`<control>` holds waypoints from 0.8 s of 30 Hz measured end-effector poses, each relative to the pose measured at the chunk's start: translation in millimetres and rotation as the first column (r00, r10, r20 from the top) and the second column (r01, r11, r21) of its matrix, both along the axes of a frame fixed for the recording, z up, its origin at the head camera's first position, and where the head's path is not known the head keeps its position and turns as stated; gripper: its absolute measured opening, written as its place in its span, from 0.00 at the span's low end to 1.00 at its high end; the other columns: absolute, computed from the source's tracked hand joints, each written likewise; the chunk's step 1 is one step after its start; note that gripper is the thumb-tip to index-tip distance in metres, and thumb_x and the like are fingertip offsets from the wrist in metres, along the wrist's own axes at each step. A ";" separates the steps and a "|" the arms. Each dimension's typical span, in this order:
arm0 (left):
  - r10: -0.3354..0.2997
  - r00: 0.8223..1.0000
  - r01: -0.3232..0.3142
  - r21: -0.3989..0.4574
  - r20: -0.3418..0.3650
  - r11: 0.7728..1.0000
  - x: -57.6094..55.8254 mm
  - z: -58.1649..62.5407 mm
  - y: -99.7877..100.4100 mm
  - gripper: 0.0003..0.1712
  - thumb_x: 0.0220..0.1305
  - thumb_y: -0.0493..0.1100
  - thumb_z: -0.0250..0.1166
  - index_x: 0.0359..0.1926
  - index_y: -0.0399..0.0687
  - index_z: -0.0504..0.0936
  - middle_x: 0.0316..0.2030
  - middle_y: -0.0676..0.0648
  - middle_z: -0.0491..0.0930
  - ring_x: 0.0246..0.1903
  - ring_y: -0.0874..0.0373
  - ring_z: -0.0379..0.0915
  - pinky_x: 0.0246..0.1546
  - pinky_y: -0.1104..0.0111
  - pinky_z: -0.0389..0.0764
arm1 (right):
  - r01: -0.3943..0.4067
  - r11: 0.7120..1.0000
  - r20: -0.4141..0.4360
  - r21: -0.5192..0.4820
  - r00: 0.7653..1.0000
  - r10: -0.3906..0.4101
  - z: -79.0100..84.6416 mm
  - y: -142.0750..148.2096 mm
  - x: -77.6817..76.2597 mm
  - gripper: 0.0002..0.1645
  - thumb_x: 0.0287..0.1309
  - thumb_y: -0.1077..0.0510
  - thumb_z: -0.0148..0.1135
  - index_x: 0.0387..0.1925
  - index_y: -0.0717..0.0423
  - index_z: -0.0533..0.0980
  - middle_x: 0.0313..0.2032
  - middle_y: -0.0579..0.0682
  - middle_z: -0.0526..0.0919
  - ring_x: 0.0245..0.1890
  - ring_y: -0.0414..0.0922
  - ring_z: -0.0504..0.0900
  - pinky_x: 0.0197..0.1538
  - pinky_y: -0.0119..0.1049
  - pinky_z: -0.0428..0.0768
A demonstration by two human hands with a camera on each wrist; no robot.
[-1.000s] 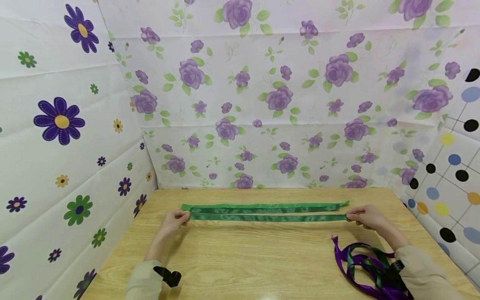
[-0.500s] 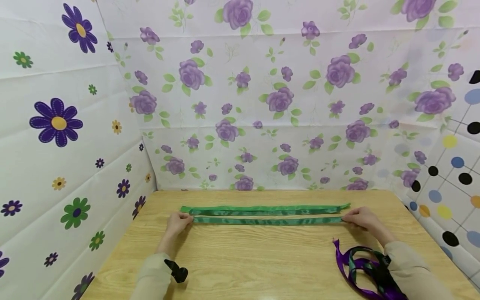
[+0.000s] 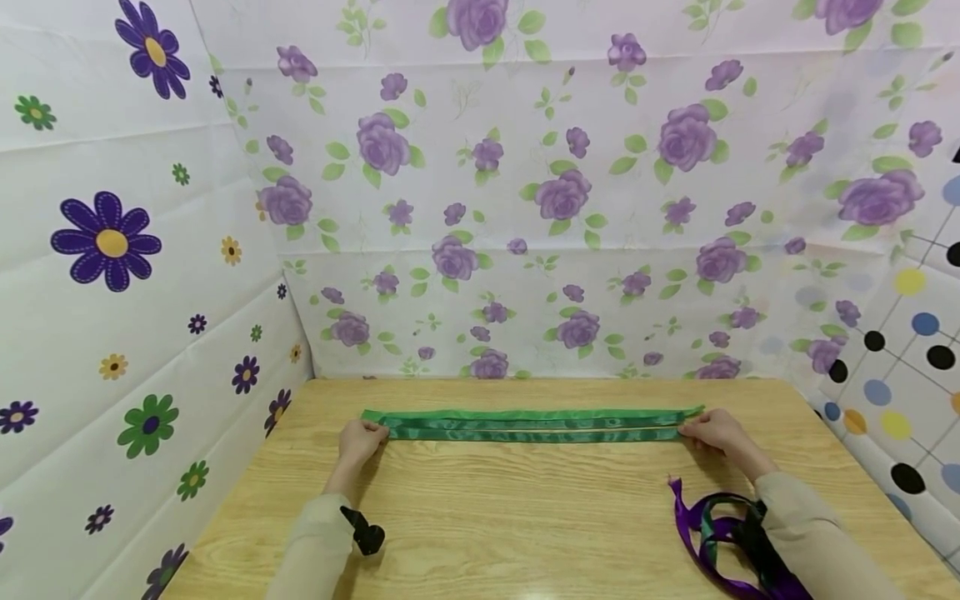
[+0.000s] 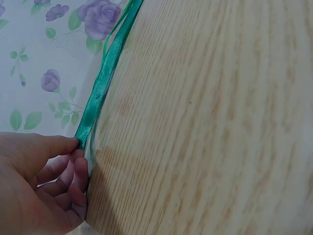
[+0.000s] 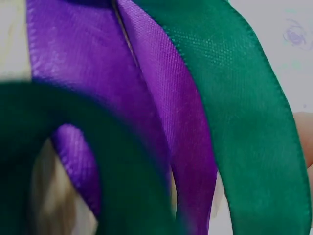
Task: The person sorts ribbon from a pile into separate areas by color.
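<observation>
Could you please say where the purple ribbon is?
In the head view, the purple ribbon lies lower right, heaped with green ribbon, beside the right sleeve.

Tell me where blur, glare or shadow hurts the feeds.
Head view: faint glare on the tabletop at the picture's bottom edge; left wrist view: shadow on it beside the left hand; right wrist view: the green loop at lower left is out of focus, the weave of the purple ribbon readable.

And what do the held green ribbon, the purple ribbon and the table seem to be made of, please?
Held green ribbon: glossy satiny fabric, probably synthetic; sheen bands show. Purple ribbon: apparently similar satin; close up, a fine weave shows. Table: smooth-looking wood or printed laminate; pale grain fits both.
</observation>
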State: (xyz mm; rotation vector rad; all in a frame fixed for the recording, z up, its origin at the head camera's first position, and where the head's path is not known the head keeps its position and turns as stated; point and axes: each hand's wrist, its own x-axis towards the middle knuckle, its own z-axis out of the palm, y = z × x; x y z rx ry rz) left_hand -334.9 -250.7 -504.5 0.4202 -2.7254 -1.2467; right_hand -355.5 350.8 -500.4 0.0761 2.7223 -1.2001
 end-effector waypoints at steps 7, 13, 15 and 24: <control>0.005 1.000 -0.005 -0.012 0.000 1.000 -2.6 0.5 0.7 0.14 0.66 0.40 0.61 0.38 0.30 0.84 0.33 0.36 0.84 0.26 0.52 0.79 0.33 0.60 0.80 | 0.025 1.000 0.056 -0.008 0.998 -0.024 -1.3 0.2 -6.4 0.18 0.63 0.53 0.59 0.20 0.57 0.80 0.14 0.45 0.76 0.12 0.38 0.65 0.21 0.34 0.68; 0.000 1.000 0.000 -0.031 0.012 1.000 -1.9 3.3 2.1 0.16 0.67 0.42 0.60 0.41 0.30 0.83 0.37 0.34 0.83 0.31 0.48 0.80 0.34 0.59 0.80 | 0.030 0.999 0.063 -0.043 0.998 -0.028 0.8 1.4 -5.5 0.18 0.63 0.52 0.60 0.21 0.58 0.81 0.13 0.44 0.75 0.12 0.38 0.64 0.20 0.33 0.67; -0.001 1.000 0.001 -0.044 0.012 0.999 -1.1 4.4 2.1 0.17 0.67 0.43 0.60 0.43 0.30 0.83 0.39 0.33 0.83 0.34 0.46 0.80 0.35 0.58 0.80 | 0.024 0.998 0.055 -0.062 0.998 -0.020 4.3 2.4 -3.6 0.18 0.63 0.52 0.59 0.24 0.60 0.82 0.13 0.44 0.75 0.12 0.38 0.63 0.20 0.33 0.66; 0.012 1.000 -0.013 -0.070 -0.010 0.997 11.6 10.5 -0.8 0.16 0.67 0.41 0.54 0.40 0.30 0.81 0.30 0.37 0.81 0.23 0.56 0.69 0.21 0.69 0.69 | -0.027 0.996 0.060 -0.089 0.998 0.032 20.2 10.8 6.6 0.20 0.67 0.52 0.55 0.40 0.68 0.80 0.16 0.44 0.77 0.12 0.35 0.61 0.19 0.31 0.64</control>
